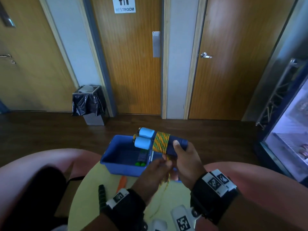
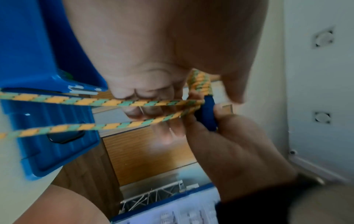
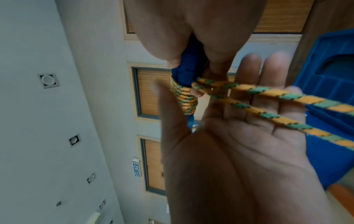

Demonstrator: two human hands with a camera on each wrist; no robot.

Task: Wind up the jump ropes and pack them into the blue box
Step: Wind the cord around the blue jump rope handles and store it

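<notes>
My right hand (image 1: 185,157) grips a pair of dark blue jump-rope handles (image 1: 176,142) with light blue ends, held above the blue box (image 1: 123,169). Orange-and-green rope (image 1: 161,141) is wound in a tight band round the handles. Just below is my left hand (image 1: 158,167), blurred. In the right wrist view its palm (image 3: 239,144) is spread, fingers mostly straight. Two loose rope strands (image 3: 268,92) run across that palm from the coil (image 3: 184,100). The left wrist view shows the same strands (image 2: 114,103) crossing its fingers beside the handle (image 2: 207,115).
The box stands on a round yellow-green table (image 1: 93,189) between my knees and holds small green items (image 1: 140,164). An orange handle (image 1: 122,182) and a green-black handle (image 1: 101,194) lie on the table. A lined bin (image 1: 90,104) and a glass-fronted case (image 1: 291,130) stand further off.
</notes>
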